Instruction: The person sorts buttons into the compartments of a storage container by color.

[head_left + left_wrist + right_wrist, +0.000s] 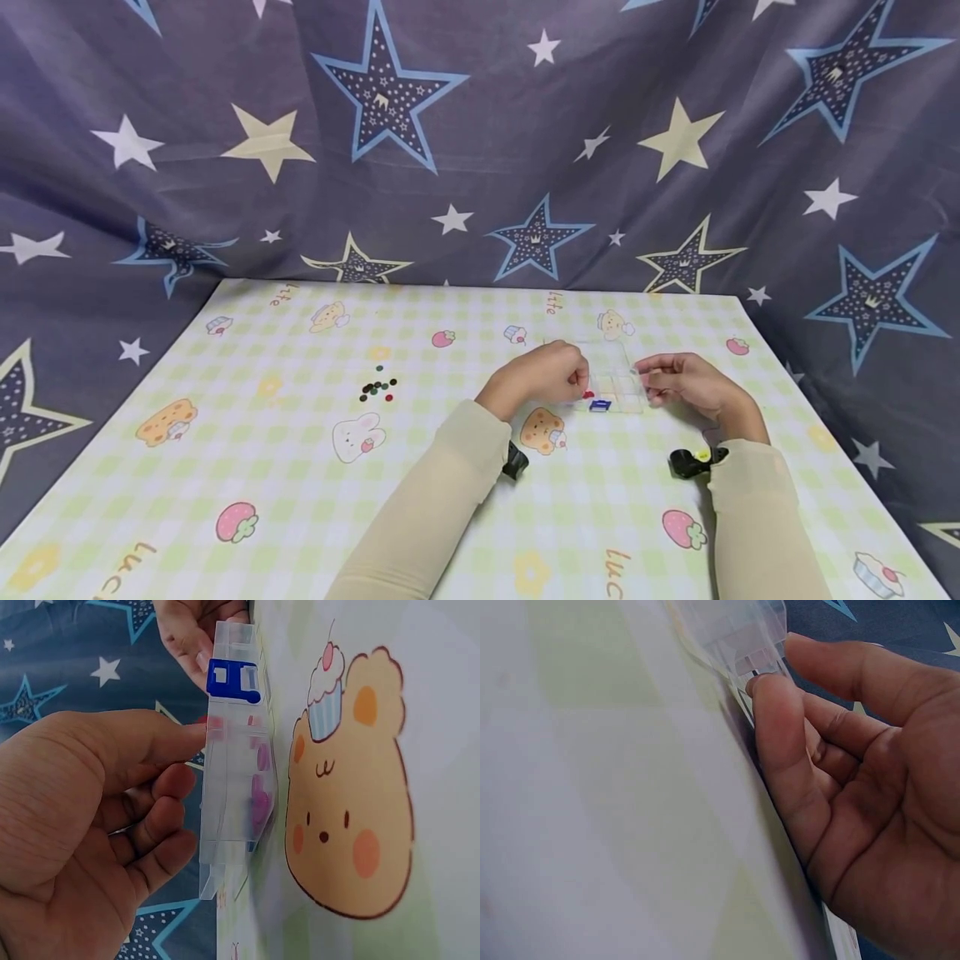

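Transparent divided box (231,776) between two hands, a red piece at its rim

Transparent and low, the box sits on the right half of the desk (285,467), nearer the far edge than the near one. Its lid appears laid back toward the far edge, and a blue clasp (600,406) marks its near side. Through the near wall, on my left wrist feed, I make out several pink pieces (260,802) inside.

My left hand (547,375) is at the box's left part, its lower fingers curled; thumb and forefinger seem to pinch the red piece (588,395) at the rim, though the forefinger's tip is hidden from me. My right hand (693,387) has its fingertips against the box's right end; whether they grasp it or merely touch it, I cannot tell.

Well apart from the box, left of the desk's middle, I see a loose cluster of discs (377,386), mostly dark, with some green and one red toward the near side. A printed bear (543,430) on the checked cloth shows just off the box's near left corner. Behind the far edge hangs a dark curtain (480,150) patterned with stars.
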`<move>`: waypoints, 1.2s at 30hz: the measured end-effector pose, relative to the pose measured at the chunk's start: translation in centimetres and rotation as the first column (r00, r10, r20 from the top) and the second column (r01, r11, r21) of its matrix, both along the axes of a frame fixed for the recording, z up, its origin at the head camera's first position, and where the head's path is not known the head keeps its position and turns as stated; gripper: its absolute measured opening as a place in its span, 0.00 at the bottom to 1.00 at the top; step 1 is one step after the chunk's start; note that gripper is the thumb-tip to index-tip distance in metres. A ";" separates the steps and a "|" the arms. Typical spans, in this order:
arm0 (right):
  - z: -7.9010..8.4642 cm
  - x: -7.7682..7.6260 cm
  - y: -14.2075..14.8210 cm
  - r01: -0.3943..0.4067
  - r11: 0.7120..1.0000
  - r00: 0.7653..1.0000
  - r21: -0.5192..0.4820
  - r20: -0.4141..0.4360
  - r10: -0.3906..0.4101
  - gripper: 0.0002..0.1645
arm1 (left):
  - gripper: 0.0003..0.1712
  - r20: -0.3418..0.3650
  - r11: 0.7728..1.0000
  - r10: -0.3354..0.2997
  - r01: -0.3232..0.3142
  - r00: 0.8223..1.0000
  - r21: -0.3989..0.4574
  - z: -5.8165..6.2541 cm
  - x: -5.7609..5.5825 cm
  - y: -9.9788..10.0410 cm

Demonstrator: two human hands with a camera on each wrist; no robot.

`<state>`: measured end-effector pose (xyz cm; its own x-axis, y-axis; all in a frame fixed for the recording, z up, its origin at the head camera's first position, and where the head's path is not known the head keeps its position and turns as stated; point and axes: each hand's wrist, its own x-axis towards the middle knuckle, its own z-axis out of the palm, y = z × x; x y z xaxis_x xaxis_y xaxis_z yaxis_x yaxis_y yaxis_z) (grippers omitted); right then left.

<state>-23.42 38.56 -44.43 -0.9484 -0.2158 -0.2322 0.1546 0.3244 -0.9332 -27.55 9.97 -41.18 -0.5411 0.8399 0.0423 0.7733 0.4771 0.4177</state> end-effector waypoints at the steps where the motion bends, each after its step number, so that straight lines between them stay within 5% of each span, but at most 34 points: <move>1: 0.0 0.0 0.0 0.000 1.000 1.000 0.000 -0.001 0.000 0.28 | 0.12 -0.003 1.000 -0.003 0.003 1.000 0.002 -0.1 0.0 0.0; 14: -0.2 -0.1 0.0 -0.011 1.000 1.000 0.008 -0.001 0.011 0.28 | 0.13 -0.008 0.998 0.047 -0.047 0.999 0.031 1.0 -0.1 -2.3; 26: -0.1 0.1 0.0 -0.018 1.000 1.000 0.002 -0.002 0.018 0.28 | 0.13 -0.101 0.994 0.108 -0.105 0.989 0.032 0.9 -1.6 -6.8; 36: 0.1 0.0 -0.1 -0.022 1.000 1.000 0.006 -0.016 0.022 0.27 | 0.12 -0.068 0.989 0.140 -0.136 0.988 0.061 0.8 -2.1 -10.4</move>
